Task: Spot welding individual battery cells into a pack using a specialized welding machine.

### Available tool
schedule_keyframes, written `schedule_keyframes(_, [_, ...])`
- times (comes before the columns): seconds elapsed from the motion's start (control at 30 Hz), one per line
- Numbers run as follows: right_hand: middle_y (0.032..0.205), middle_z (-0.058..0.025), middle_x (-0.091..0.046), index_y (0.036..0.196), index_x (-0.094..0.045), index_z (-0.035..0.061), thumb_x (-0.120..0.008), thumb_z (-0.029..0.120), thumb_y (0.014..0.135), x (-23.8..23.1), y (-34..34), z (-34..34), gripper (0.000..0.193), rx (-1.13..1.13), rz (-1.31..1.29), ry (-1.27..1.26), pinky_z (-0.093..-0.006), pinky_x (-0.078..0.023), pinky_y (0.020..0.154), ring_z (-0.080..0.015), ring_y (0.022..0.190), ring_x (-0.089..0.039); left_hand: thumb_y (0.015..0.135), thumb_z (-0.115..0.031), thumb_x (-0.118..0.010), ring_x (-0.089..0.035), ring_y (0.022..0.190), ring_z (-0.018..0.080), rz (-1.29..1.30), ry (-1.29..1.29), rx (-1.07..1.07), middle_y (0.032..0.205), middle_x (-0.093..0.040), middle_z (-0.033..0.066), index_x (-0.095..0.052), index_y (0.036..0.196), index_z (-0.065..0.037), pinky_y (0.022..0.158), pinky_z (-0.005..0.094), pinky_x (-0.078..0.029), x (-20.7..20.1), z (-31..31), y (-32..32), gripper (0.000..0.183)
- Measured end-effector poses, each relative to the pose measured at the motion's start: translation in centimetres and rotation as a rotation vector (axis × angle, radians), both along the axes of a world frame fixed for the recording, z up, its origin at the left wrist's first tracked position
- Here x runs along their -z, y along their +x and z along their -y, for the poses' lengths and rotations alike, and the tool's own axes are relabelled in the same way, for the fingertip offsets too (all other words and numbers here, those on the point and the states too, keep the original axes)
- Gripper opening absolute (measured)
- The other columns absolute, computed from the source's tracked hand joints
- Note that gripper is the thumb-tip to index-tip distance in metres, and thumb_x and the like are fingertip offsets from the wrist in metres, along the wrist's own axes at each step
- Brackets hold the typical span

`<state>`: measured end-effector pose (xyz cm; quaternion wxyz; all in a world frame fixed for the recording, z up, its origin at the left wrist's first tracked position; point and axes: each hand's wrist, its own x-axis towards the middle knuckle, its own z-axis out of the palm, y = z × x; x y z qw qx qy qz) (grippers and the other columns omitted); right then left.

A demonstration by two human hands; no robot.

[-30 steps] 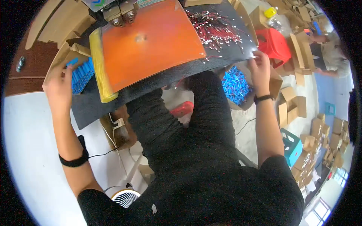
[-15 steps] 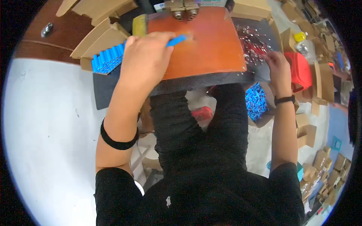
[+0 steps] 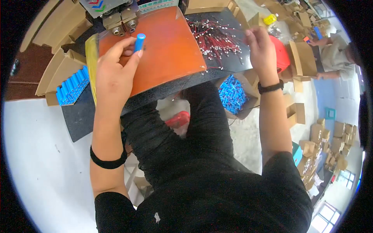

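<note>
My left hand (image 3: 114, 75) is closed on a blue cylindrical battery cell (image 3: 139, 43), pinched between thumb and fingers. The cell stands nearly upright over the orange mat (image 3: 167, 46), its pale end facing up. Just beyond it are the two round metal heads of a machine (image 3: 124, 29). On the right, my right hand (image 3: 263, 54) is raised beside a spread pile of red and black wire leads (image 3: 219, 42) with white ends. Its fingers are pinched, and a thin red wire appears to run from them toward the pile.
At the left, an open cardboard box (image 3: 56, 73) holds rows of blue cells (image 3: 72, 85). Below the black table edge, another box contains many blue cells (image 3: 232, 95). A red plastic object (image 3: 283, 54) sits behind my right wrist. Another person (image 3: 338, 56) is at the far right.
The view has swung to the right. My left hand has turned the blue cell from slanting to nearly upright. My right hand has lifted off the wire pile, fingers pinched.
</note>
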<state>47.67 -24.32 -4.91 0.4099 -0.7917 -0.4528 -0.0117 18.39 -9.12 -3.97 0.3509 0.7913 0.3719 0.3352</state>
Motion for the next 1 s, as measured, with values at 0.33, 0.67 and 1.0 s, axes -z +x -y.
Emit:
schedule_keyframes(0.33, [0.091, -0.0129, -0.065, 0.097, -0.061, 0.0043, -0.061, 0.020, 0.090, 4.6, -0.1, -2.6, 0.017, -0.209, 0.120, -0.248, -0.0375, -0.049, 0.072, -0.0286, 0.082, -0.063, 0.086, -0.014, -0.071, -0.062, 0.094, 0.0126, -0.036, -0.038, 0.024, 0.099, -0.067, 0.0058, -0.062, 0.115, -0.001, 0.086, 0.0268, -0.047, 0.5, -0.4, -0.2, 0.033])
schedule_keyframes(0.67, [0.095, -0.0143, -0.066, 0.096, -0.067, 0.0065, -0.057, 0.011, 0.082, 6.8, -1.9, -5.7, 0.017, -0.357, 0.476, -0.357, -0.0446, -0.052, 0.083, -0.0319, 0.092, -0.065, 0.086, -0.011, -0.068, -0.063, 0.093, 0.0156, -0.054, 0.000, 0.008, 0.100, -0.068, 0.0088, -0.063, 0.114, 0.001, 0.085, 0.0299, -0.049, 1.1, -0.6, -0.2, 0.031])
schedule_keyframes(1.0, [0.084, -0.0173, -0.067, 0.093, -0.062, 0.0048, -0.055, 0.015, 0.084, -1.5, -1.1, -6.5, 0.016, -0.215, 0.440, -0.279, -0.0470, -0.053, 0.074, -0.0354, 0.084, -0.066, 0.087, -0.007, -0.066, -0.061, 0.094, 0.0154, -0.052, -0.016, 0.001, 0.099, -0.067, 0.0082, -0.061, 0.113, 0.002, 0.087, 0.0297, -0.047, 1.0, -0.1, -0.4, 0.028])
